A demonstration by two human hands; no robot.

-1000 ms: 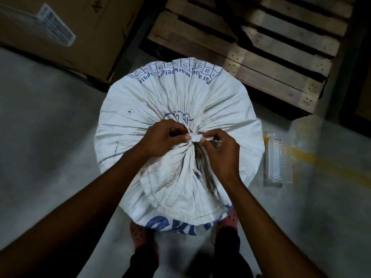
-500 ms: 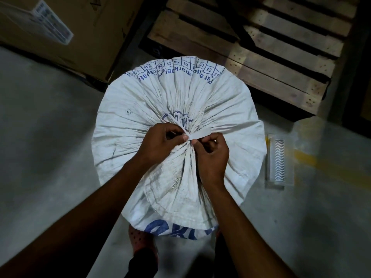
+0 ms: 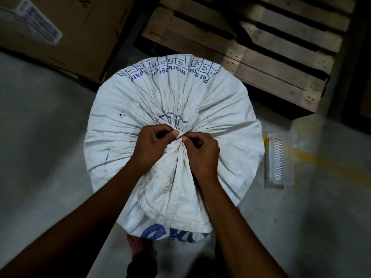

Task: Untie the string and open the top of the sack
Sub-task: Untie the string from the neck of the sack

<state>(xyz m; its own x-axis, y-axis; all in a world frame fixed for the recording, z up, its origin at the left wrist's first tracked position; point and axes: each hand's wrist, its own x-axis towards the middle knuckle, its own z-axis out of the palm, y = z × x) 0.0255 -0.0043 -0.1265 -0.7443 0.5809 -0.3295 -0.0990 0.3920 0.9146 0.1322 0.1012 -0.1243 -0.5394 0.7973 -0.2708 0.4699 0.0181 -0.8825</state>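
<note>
We're over the white sack point(image 3: 172, 109), standing upright on the floor point(image 3: 46, 149) in the middle, just near of the wooden pallet point(image 3: 267, 49). Left hand point(image 3: 154, 145) curled, thumb & fingers pinched tight on the tie at the gathered neck. Right hand point(image 3: 202, 151) curled too, fingertips touching the same knot from the right. String point(image 3: 180, 134) is barely visible btwn the thumbs. Cardboard box point(image 3: 66, 31) far left.

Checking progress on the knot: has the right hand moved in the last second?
Yes. The right hand has shifted left along the sack, closer to its gathered neck and the left hand.
</note>
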